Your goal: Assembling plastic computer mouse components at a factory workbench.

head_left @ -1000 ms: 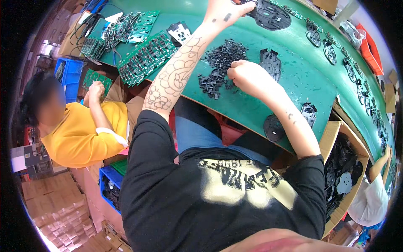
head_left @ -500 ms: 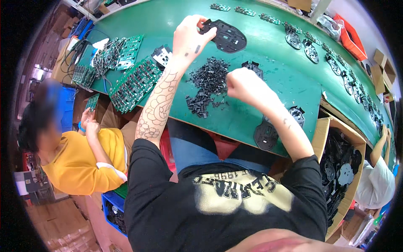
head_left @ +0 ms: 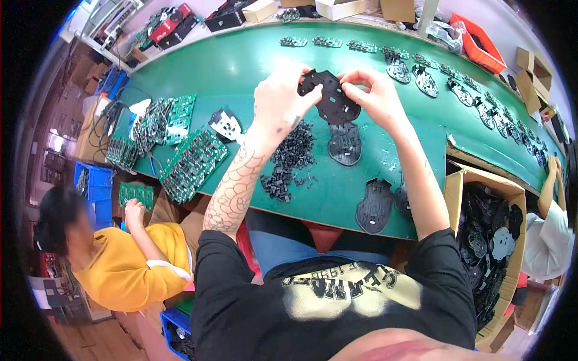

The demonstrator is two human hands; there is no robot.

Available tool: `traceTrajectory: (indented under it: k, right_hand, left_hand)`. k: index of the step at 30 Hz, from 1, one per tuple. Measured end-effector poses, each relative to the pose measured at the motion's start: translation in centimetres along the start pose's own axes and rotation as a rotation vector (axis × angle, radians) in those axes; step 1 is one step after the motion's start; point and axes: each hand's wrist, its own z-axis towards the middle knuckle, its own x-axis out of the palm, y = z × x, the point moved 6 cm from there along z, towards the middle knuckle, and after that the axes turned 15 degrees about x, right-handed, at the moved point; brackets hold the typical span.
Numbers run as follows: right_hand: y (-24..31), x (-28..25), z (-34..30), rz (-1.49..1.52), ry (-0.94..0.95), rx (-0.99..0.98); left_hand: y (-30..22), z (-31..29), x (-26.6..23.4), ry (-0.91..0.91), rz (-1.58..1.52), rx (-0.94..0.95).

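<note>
A black plastic mouse base (head_left: pixel 337 107) is held up over the table between my two hands. My left hand (head_left: pixel 283 99) grips its left edge, with the thumb across its face. At the upper right edge, my right hand (head_left: pixel 374 96) pinches with thumb and fingertips; whether a small part is also between them is hidden. Below the held piece another black base (head_left: pixel 345 144) lies on the green table (head_left: pixel 241 60). To its left is a pile of small black plastic pieces (head_left: pixel 292 147). Another black base (head_left: pixel 374 206) rests by the near table edge.
Stacked green circuit boards (head_left: pixel 192 165) and a black-and-white shell (head_left: pixel 226 125) lie left. Circuit boards and bases line the far side. A cardboard box (head_left: pixel 454 192) of black parts stands right. A co-worker in yellow (head_left: pixel 138 265) holds a board; another person's hands (head_left: pixel 553 165) are far right.
My right hand has moved up from beside the small-piece pile to the edge of the held base. The left hand has turned the base more upright. The whole view has shifted.
</note>
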Motion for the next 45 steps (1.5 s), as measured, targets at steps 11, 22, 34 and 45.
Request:
traceTrajectory:
  k: [11,22,34,45]
  right_hand:
    - [1.4,-1.3,-0.3,0.022,-0.044,-0.009]
    - [0.8,-6.0,-0.4,-0.187,0.023,0.145]
    - [8.0,-17.3,-6.9,0.276,-0.475,-0.207]
    - [8.6,-17.1,-7.1,0.223,-0.432,-0.220]
  left_hand:
    - [-1.5,2.3,0.1,-0.017,0.033,0.079]
    - [-0.8,4.0,3.4,0.042,-0.165,-0.112]
    - [8.8,5.2,20.5,0.328,0.024,-0.160]
    - [13.2,5.1,24.3,-0.142,-0.183,-0.269]
